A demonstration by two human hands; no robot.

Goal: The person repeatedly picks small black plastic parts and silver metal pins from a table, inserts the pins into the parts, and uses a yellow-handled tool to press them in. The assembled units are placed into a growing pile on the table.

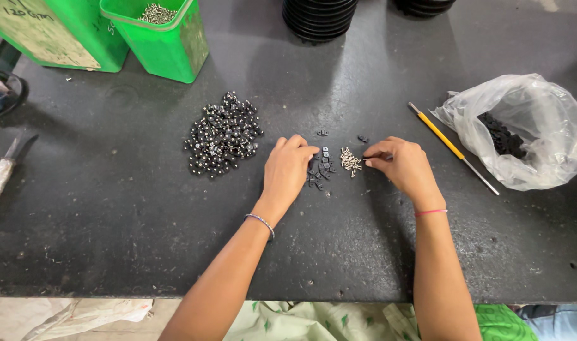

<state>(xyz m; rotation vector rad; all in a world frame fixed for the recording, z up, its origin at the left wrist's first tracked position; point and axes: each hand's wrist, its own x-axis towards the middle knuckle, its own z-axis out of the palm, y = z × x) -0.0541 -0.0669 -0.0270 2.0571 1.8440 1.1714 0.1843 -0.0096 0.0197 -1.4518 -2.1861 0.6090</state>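
Black little clips (pixel 321 172) lie loose on the tabletop (pixel 111 208) under the left hand (pixel 287 170), whose curled fingertips press them. Right of them, the right hand (pixel 399 163) pinches something tiny beside the screws (pixel 350 160). Parts this small could scatter or mix. Farther right lie a yellow screwdriver (pixel 449 146) and a plastic bag (pixel 522 129).

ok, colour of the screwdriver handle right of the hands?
Yellow. The screwdriver lies by the plastic bag; head view.
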